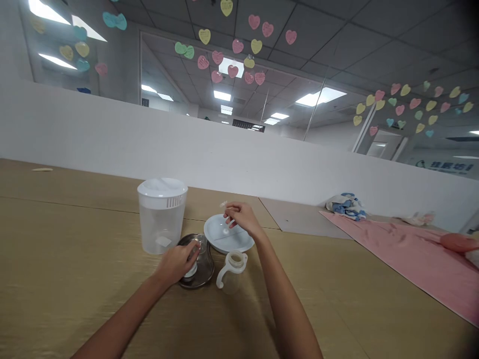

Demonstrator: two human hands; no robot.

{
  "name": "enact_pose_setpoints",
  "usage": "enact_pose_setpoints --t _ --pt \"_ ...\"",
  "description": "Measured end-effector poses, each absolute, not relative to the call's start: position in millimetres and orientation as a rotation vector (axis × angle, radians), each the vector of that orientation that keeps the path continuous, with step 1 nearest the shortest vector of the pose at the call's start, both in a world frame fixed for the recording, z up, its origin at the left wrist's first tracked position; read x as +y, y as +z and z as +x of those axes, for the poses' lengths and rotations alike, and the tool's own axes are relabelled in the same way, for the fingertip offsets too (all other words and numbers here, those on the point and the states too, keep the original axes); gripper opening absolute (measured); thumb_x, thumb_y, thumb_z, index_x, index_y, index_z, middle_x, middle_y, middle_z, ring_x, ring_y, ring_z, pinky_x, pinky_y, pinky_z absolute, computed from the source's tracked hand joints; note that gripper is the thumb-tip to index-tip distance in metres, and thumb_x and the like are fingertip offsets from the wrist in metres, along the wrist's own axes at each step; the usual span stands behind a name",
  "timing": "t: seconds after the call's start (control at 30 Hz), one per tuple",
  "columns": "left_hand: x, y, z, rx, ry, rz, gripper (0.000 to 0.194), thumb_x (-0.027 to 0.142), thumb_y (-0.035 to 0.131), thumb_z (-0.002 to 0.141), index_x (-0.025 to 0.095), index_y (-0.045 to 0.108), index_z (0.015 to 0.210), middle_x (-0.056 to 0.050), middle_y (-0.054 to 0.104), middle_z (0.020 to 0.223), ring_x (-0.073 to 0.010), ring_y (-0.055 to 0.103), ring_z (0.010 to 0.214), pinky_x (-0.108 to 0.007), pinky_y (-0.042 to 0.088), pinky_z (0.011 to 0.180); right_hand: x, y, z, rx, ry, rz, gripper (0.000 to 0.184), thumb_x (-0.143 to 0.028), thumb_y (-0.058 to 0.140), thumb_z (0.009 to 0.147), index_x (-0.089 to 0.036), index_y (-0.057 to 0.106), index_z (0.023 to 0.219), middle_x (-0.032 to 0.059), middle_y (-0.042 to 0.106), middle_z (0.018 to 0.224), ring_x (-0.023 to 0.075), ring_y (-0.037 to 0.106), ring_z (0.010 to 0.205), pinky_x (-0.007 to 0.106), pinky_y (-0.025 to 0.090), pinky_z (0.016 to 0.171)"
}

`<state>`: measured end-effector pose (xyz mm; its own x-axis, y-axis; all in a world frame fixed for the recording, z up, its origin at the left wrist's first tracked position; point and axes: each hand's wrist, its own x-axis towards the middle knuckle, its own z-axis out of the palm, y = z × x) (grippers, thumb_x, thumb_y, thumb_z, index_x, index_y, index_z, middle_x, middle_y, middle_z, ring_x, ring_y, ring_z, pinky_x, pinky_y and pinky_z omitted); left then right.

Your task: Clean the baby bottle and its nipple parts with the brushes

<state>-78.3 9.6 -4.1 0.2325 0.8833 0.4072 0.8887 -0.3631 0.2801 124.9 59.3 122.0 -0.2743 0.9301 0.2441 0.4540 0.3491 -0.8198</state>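
My left hand (177, 262) is closed over a kidney-shaped metal tray (204, 276), its fingers round a clear rounded piece (201, 241). A white round part (191, 271) shows under that hand; whether the two are joined I cannot tell. Above a pale round dish (215, 232), my right hand (241, 216) has its fingers bent together, with a small translucent piece (223, 204) at the fingertips. Just in front of the dish stands a clear open-mouthed jar (231, 283) with a white collar and curved handle (223, 275).
A tall translucent bucket (160, 227) with a white lid stands left of the tray. Pink cloth (396, 249) covers the table's right side, with a blue-and-white crumpled cloth (346, 206) behind it. A low white wall (224, 159) bounds the back.
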Motion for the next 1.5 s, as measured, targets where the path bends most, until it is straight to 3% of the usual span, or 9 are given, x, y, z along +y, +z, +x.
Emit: enact_pose_setpoints --t 0.13,0.3,0.53,0.9,1.1,1.2,1.3,1.37,1.5 --pt "8.8 -3.6 -78.1 -1.781 -0.93 -2.355 0.033 0.038 0.032 0.091 0.024 0.057 0.107 -0.004 0.069 0.075 -0.0185 0.064 0.064 -0.023 0.039 0.056 38.0 140.0 135.4 -2.001 1.081 -1.064 0.018 -0.021 0.055 0.073 -0.012 0.062 0.087 0.0026 0.063 0.069 0.0083 0.057 0.053 0.015 0.046 0.042" --pt "7.6 -3.1 -77.5 -1.679 -1.269 -2.333 0.033 0.04 0.034 0.09 0.024 0.052 0.113 -0.002 0.069 0.091 -0.0158 0.065 0.075 -0.023 0.046 0.066 32.4 140.6 143.1 -2.251 1.268 -1.075 0.021 -0.022 0.057 0.071 -0.014 0.062 0.09 0.0009 0.064 0.067 0.0097 0.058 0.052 0.019 0.049 0.048" --pt "9.3 -4.6 -76.1 -1.481 -1.482 -2.28 0.03 0.035 0.034 0.092 0.022 0.052 0.112 -0.004 0.065 0.096 -0.0165 0.062 0.085 -0.026 0.049 0.078 31.1 144.1 155.9 -2.334 1.44 -1.103 0.013 -0.017 0.054 0.067 -0.016 0.061 0.078 0.001 0.067 0.073 0.0145 0.064 0.072 0.024 0.051 0.063" --pt "7.3 -3.9 -73.3 -1.336 -1.575 -2.179 0.027 0.025 0.032 0.092 0.02 0.052 0.11 -0.008 0.058 0.106 -0.0183 0.057 0.098 -0.032 0.047 0.087 46.3 134.7 163.3 -2.627 1.011 -1.078 0.02 -0.009 0.049 0.063 -0.014 0.068 0.068 -0.0017 0.065 0.065 0.0119 0.058 0.066 0.019 0.042 0.06" --pt "7.1 -3.6 -72.7 -1.341 -1.667 -2.112 0.019 0.023 0.034 0.09 0.02 0.051 0.098 -0.007 0.059 0.097 -0.0177 0.057 0.093 -0.032 0.047 0.085 50.7 129.2 154.7 -2.383 0.69 -1.32 0.031 -0.001 0.044 0.065 -0.012 0.07 0.078 0.0052 0.068 0.072 0.015 0.06 0.072 0.025 0.045 0.068" --pt "7.0 -5.3 -71.8 -1.277 -1.701 -2.114 0.015 0.02 0.035 0.09 0.02 0.05 0.094 -0.006 0.06 0.097 -0.0166 0.057 0.094 -0.032 0.047 0.085 44.6 126.7 137.2 -2.33 0.6 -1.224 0.028 -0.013 0.052 0.076 -0.013 0.066 0.1 0.0068 0.068 0.086 0.0164 0.06 0.079 0.027 0.046 0.073" --pt "4.9 -6.1 -69.6 -1.095 -1.732 -2.118 0.014 0.015 0.037 0.089 0.021 0.049 0.092 -0.004 0.06 0.098 -0.015 0.058 0.094 -0.03 0.049 0.083 35.7 121.7 114.7 -2.476 0.791 -0.971 0.052 -0.034 0.064 0.073 -0.021 0.051 0.123 0.0057 0.063 0.106 0.0166 0.06 0.09 0.025 0.047 0.073" --pt "2.9 -5.7 -68.0 -1.0 -1.755 -2.105 0.014 0.013 0.039 0.088 0.021 0.049 0.093 -0.004 0.061 0.097 -0.0144 0.059 0.094 -0.029 0.05 0.081 31.9 118.1 103.3 -2.59 0.743 -0.873 0.056 -0.039 0.069 0.068 -0.024 0.053 0.12 0.0039 0.061 0.109 0.0171 0.058 0.09 0.025 0.046 0.072" --pt "2.8 -5.1 -68.2 -0.959 -1.763 -2.104 0.013 0.012 0.041 0.087 0.021 0.048 0.094 -0.003 0.063 0.093 -0.0136 0.061 0.09 -0.027 0.052 0.078 31.2 115.4 98.1 -2.664 0.57 -0.917 0.037 -0.04 0.07 0.066 -0.022 0.063 0.097 0.0003 0.063 0.088 0.0148 0.056 0.077 0.024 0.042 0.065"
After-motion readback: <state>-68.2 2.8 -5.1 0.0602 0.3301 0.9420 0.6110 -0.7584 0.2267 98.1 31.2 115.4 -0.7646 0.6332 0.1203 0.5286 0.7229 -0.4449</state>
